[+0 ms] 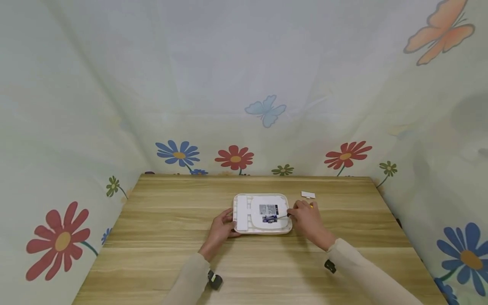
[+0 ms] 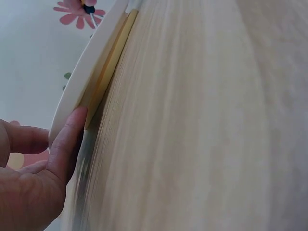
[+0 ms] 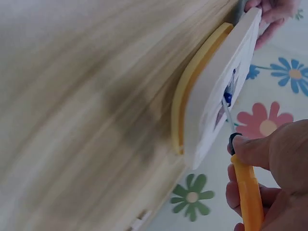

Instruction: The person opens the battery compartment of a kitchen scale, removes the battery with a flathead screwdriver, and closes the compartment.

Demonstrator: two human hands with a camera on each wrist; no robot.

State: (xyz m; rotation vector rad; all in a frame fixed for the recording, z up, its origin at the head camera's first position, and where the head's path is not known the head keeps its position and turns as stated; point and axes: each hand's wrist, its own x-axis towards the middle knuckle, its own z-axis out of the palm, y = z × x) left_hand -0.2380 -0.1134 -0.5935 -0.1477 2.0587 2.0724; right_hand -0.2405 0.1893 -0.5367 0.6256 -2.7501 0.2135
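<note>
A white rounded device (image 1: 242,213) lies face down on the table, its back and battery compartment showing in the head view. My left hand (image 1: 220,228) grips its left edge, thumb on one side and fingers on the other. In my right hand (image 1: 309,219) is a screwdriver (image 3: 248,190) with a yellow handle and black collar. The metal shaft slants into the compartment, its tip right at a blue battery (image 3: 228,97). From the side, a yellow layer (image 2: 108,72) shows beneath the white body.
Behind my right hand lies a small white battery cover (image 1: 308,195). The wooden table (image 1: 183,190) ends at a pale curtain (image 1: 213,76) printed with flowers and butterflies. Dark wrist cameras sit on both sleeves.
</note>
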